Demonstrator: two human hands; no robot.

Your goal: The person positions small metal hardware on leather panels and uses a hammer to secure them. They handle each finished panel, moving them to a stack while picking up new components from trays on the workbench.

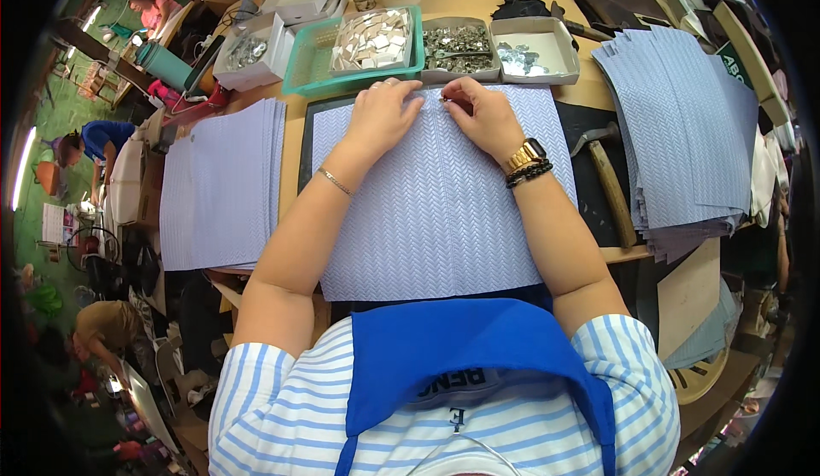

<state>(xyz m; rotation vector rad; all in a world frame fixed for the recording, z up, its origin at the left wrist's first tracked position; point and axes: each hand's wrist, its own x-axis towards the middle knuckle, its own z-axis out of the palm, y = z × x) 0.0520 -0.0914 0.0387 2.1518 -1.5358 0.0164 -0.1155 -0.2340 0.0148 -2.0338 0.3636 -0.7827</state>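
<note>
Currently, the left hand [383, 115] is laid flat, fingers spread, on the embossed blue sheet [436, 211] centred on the table [461, 2]; a small metal piece [445, 98] is pinched by the right hand [483, 115] at the sheet's far edge.

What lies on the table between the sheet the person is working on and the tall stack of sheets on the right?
In the head view, a hammer with a wooden handle lies on a dark mat, between the textured sheet and the stack.
</note>
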